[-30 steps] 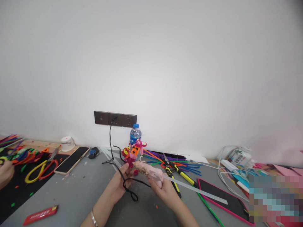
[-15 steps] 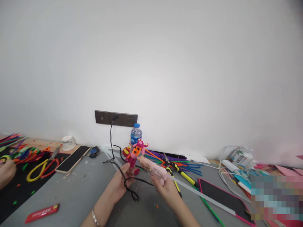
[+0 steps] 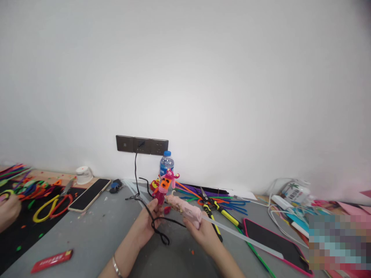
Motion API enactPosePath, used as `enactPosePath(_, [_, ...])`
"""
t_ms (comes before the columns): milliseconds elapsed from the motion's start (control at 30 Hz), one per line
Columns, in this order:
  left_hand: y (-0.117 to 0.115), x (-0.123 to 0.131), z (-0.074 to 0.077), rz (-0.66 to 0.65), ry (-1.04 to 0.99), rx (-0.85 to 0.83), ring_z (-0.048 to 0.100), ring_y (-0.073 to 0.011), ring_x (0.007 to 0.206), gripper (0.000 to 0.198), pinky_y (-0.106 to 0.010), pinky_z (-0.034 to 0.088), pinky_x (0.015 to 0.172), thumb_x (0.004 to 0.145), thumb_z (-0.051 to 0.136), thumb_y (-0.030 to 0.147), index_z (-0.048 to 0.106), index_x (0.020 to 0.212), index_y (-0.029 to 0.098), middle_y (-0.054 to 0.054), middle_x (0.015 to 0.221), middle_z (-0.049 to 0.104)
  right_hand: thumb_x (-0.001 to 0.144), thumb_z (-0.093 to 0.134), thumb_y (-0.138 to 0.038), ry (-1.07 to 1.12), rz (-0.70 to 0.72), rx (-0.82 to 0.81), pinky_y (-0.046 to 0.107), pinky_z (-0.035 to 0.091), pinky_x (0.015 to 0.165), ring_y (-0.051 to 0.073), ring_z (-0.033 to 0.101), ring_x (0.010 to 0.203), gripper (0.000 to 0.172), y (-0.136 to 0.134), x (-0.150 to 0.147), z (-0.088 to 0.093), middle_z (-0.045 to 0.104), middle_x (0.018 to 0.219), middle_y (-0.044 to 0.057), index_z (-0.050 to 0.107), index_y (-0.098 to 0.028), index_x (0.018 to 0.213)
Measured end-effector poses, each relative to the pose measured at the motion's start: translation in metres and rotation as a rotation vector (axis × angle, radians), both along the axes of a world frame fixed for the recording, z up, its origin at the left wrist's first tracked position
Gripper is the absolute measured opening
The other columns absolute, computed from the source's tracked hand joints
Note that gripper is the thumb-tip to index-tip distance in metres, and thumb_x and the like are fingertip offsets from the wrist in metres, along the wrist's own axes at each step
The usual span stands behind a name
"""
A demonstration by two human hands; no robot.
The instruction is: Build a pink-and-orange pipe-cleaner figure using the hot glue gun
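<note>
My left hand (image 3: 148, 222) is closed around the magenta lower part of a small pink and orange pipe-cleaner figure (image 3: 165, 183), which stands upright in it. Black spots mark the figure's orange middle, and pink loops curl at its top. In my right hand (image 3: 205, 234) is a pink hot glue gun (image 3: 187, 210), its stained nozzle pointing left, close to the figure's lower part. Whether the two touch I cannot tell. A long translucent glue stick (image 3: 246, 238) runs out of the gun's back. The black cord (image 3: 158, 230) loops between my forearms.
Behind the figure stands a water bottle (image 3: 167, 164). Pliers (image 3: 227, 216) and coloured pipe cleaners (image 3: 191, 190) lie beyond my right hand, with a pink-edged tablet (image 3: 272, 241) farther right. Left are scissors (image 3: 52, 210), a phone (image 3: 89, 195), a red packet (image 3: 52, 261) and another person's hand (image 3: 10, 210).
My right hand has drawn the glue gun slightly left and down, its nozzle now lower beside the figure. The figure has shifted slightly left in my left hand.
</note>
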State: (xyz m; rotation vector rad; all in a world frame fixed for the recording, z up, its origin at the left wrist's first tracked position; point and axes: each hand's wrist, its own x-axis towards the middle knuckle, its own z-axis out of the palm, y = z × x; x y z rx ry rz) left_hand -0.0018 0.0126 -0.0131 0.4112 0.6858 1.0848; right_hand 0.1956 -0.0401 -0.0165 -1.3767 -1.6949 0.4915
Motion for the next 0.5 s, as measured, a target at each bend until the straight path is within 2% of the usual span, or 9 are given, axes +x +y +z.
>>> enactPosePath(100, [0.0,0.0,0.0,-0.001,0.002,0.008,0.063,-0.0129,0.054,0.014,-0.021,0.049,0.049,0.073,0.077,0.022,0.068,0.076,0.013,-0.001,0.061,0.067,0.079,0.054,-0.053,-0.003,-0.088,-0.004,0.043,0.052,0.076,0.034,0.065,0.084,0.049,0.002,0.002,-0.004,0.073,0.089,0.016,0.072,-0.014,0.103])
enactPosePath(167, [-0.001,0.0,0.0,0.013,0.021,-0.009,0.062,-0.0122,0.054,0.012,-0.02,0.049,0.05,0.075,0.075,0.022,0.069,0.076,0.012,-0.002,0.062,0.068,0.079,0.054,-0.052,-0.002,-0.097,-0.007,0.044,0.052,0.077,0.034,0.065,0.085,0.048,0.004,0.004,-0.007,0.072,0.091,0.016,0.072,-0.014,0.103])
enactPosePath(300, [-0.001,0.001,0.003,0.027,0.051,-0.024,0.062,-0.0114,0.054,0.011,-0.019,0.048,0.048,0.077,0.073,0.021,0.069,0.074,0.011,-0.002,0.06,0.067,0.078,0.055,-0.05,0.017,-0.079,-0.019,0.043,0.05,0.082,0.033,0.064,0.089,0.047,0.004,0.004,-0.008,0.072,0.096,0.015,0.071,-0.015,0.105])
enactPosePath(500, [-0.003,0.001,0.007,0.012,0.03,-0.017,0.058,-0.011,0.049,0.012,-0.02,0.047,0.048,0.076,0.073,0.021,0.067,0.071,0.012,0.0,0.055,0.064,0.081,0.052,-0.053,-0.015,0.002,-0.026,0.041,0.05,0.081,0.032,0.064,0.088,0.047,-0.001,0.0,0.004,0.073,0.093,0.013,0.073,-0.017,0.104])
